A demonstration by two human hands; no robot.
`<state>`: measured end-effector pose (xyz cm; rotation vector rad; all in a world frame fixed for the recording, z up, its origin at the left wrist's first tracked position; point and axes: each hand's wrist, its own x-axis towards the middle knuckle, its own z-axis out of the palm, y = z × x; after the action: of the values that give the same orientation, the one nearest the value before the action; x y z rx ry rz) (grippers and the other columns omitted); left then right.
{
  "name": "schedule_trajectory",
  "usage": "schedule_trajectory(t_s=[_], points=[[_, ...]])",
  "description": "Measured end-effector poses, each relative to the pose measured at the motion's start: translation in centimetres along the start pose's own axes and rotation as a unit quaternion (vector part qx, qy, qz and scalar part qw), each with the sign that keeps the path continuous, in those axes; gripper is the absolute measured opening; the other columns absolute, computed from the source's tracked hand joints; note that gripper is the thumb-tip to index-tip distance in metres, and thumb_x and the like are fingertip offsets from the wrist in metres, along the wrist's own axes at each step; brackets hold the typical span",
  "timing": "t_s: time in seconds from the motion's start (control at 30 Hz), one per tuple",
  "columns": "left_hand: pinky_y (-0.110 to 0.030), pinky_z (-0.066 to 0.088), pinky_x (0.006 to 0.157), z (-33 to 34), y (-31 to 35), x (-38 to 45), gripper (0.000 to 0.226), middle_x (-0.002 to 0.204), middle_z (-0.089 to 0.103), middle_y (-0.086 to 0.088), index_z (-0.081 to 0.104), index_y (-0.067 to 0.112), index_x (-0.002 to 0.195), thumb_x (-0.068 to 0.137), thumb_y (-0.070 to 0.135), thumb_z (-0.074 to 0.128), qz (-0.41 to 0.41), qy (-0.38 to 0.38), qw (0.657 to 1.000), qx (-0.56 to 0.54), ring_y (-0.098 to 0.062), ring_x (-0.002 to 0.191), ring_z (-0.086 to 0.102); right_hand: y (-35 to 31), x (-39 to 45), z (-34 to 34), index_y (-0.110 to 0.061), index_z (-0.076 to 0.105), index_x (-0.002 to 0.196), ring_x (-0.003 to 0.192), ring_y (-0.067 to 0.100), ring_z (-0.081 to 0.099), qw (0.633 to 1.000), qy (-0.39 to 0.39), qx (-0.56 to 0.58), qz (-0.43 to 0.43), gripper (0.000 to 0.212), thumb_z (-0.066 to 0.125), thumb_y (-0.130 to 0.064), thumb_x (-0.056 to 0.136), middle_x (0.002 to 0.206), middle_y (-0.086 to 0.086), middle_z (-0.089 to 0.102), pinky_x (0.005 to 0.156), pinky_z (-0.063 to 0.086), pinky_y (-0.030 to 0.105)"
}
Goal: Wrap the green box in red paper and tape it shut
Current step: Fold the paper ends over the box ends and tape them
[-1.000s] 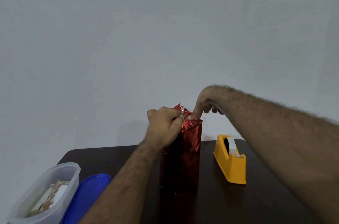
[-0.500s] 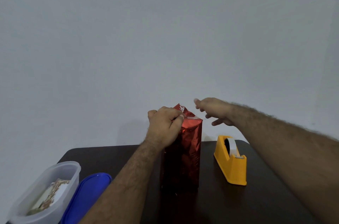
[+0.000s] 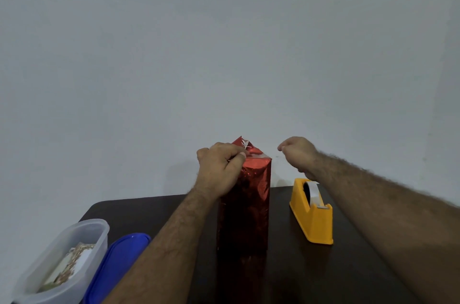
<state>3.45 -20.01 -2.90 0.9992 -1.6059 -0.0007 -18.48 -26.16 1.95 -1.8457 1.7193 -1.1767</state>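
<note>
Grip, left hand [image 3: 219,169]: fingers and thumb curled over the top left edge of the tall upright box wrapped in shiny red foil paper [image 3: 245,204], pinching the folded flaps there. Grip, right hand [image 3: 297,154]: free of the parcel, hanging in the air just to its right and above the tape dispenser, fingers loosely curled; whether a small bit of tape sits at the fingertips cannot be told.

Item: parcel stands on end near the middle of the dark brown bench [image 3: 286,268]. No green shows; paper covers every visible face. One pointed flap [image 3: 242,142] at the top stands up, unflattened, with a pale glint on it.

Adjacent: yellow plastic desktop tape dispenser [image 3: 312,214] with a white roll, to the right, apart from the parcel. Clear plastic tub [image 3: 67,259] holding printed paper sits at the bench's left front, a blue plastic lid [image 3: 117,264] just beside it.

Risks, as judged:
- Raised flap springs open if the left grip eases before tape goes on; foil holds creases poorly.
- Tall narrow parcel tips if pressed sideways from the top.
- One-handed tearing at the dispenser may drag it along the bench or twist the strip.
- Foil may tear under a hard pinch.
</note>
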Motion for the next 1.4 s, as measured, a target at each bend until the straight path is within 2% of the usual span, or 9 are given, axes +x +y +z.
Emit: schedule_trajectory(t_s=[0.1, 0.2, 0.27, 0.43, 0.5, 0.63, 0.73, 0.83, 1.4], points=[[-0.041, 0.055, 0.106, -0.1, 0.1, 0.0, 0.024, 0.098, 0.078, 0.020, 0.082, 0.042, 0.100, 0.085, 0.034, 0.066, -0.083, 0.006, 0.991, -0.104, 0.002, 0.106, 0.070, 4.2, -1.7, -1.1, -0.008, 0.071, 0.123, 0.118, 0.021, 0.059, 0.995, 0.056, -0.039, -0.070, 0.029, 0.046, -0.011, 0.108, 0.129, 0.008, 0.068, 0.094, 0.045, 0.031], [-0.037, 0.059, 0.103, -0.6, 0.6, 0.1, 0.021, 0.101, 0.080, 0.016, 0.085, 0.033, 0.102, 0.085, 0.027, 0.075, -0.108, 0.012, 0.988, -0.111, 0.003, 0.102, 0.072, 9.4, -3.5, -1.8, -0.010, 0.068, 0.130, 0.125, 0.027, 0.060, 0.985, 0.096, -0.079, -0.117, 0.030, 0.052, -0.028, 0.110, 0.134, 0.008, 0.066, 0.100, 0.048, 0.037], [-0.035, 0.058, 0.103, -0.8, 0.7, 0.3, 0.020, 0.104, 0.079, 0.015, 0.085, 0.032, 0.103, 0.088, 0.023, 0.077, -0.103, 0.005, 0.991, -0.086, 0.005, 0.103, 0.071, 12.6, -4.8, -1.8, -0.011, 0.062, 0.140, 0.131, 0.027, 0.056, 0.982, 0.106, -0.099, -0.122, 0.048, 0.055, -0.045, 0.106, 0.142, 0.007, 0.062, 0.107, 0.049, 0.043], [-0.040, 0.036, 0.121, -2.0, 1.4, 0.5, 0.024, 0.099, 0.073, 0.027, 0.080, 0.046, 0.102, 0.082, 0.046, 0.068, -0.035, -0.011, 0.999, 0.034, -0.002, 0.122, 0.062, 18.1, -6.7, 0.0, -0.014, 0.049, 0.152, 0.134, 0.026, 0.054, 0.996, 0.069, -0.019, -0.055, 0.093, 0.057, -0.081, 0.088, 0.152, 0.007, 0.054, 0.105, 0.049, 0.045], [-0.034, 0.023, 0.114, -2.4, 2.1, 0.5, 0.027, 0.098, 0.072, 0.027, 0.082, 0.038, 0.102, 0.084, 0.044, 0.063, 0.012, -0.020, 0.994, 0.103, -0.001, 0.119, 0.060, 18.7, -6.8, 1.2, -0.016, 0.053, 0.150, 0.125, 0.021, 0.057, 0.997, 0.069, 0.027, -0.038, 0.106, 0.042, -0.094, 0.080, 0.146, 0.005, 0.058, 0.097, 0.049, 0.041], [-0.040, 0.022, 0.101, -2.8, 3.2, 0.8, 0.030, 0.106, 0.076, 0.022, 0.081, 0.036, 0.101, 0.086, 0.041, 0.055, 0.070, -0.055, 0.973, 0.213, -0.001, 0.114, 0.060, 19.4, -6.4, 2.2, -0.018, 0.056, 0.150, 0.118, 0.014, 0.054, 0.994, 0.066, 0.067, -0.057, 0.104, 0.034, -0.093, 0.081, 0.141, 0.003, 0.060, 0.094, 0.043, 0.037], [-0.042, 0.024, 0.103, -2.7, 3.8, 0.8, 0.032, 0.106, 0.076, 0.023, 0.081, 0.036, 0.100, 0.086, 0.037, 0.053, 0.069, -0.070, 0.967, 0.235, -0.001, 0.114, 0.060, 20.1, -6.6, 1.5, -0.026, 0.054, 0.151, 0.123, 0.017, 0.059, 0.986, 0.005, 0.161, -0.032, 0.085, 0.069, -0.075, 0.084, 0.141, -0.003, 0.061, 0.094, 0.052, 0.039], [-0.041, 0.023, 0.102, -2.6, 4.7, 0.7, 0.033, 0.104, 0.076, 0.022, 0.081, 0.036, 0.100, 0.086, 0.031, 0.051, 0.083, -0.083, 0.960, 0.253, -0.001, 0.112, 0.060, 20.9, -6.5, 1.0, -0.029, 0.049, 0.155, 0.131, 0.019, 0.059, 0.969, -0.065, 0.237, 0.001, 0.105, 0.095, -0.044, 0.062, 0.142, -0.007, 0.062, 0.095, 0.059, 0.042], [-0.038, 0.023, 0.097, -3.1, 7.9, -1.4, 0.028, 0.098, 0.077, 0.018, 0.082, 0.033, 0.099, 0.084, 0.035, 0.058, 0.088, -0.059, 0.958, 0.265, -0.007, 0.107, 0.063, 21.3, -6.1, 1.3, -0.026, 0.045, 0.159, 0.133, 0.021, 0.054, 0.955, -0.078, 0.283, -0.035, 0.105, 0.095, -0.032, 0.068, 0.145, -0.003, 0.058, 0.101, 0.056, 0.048]])
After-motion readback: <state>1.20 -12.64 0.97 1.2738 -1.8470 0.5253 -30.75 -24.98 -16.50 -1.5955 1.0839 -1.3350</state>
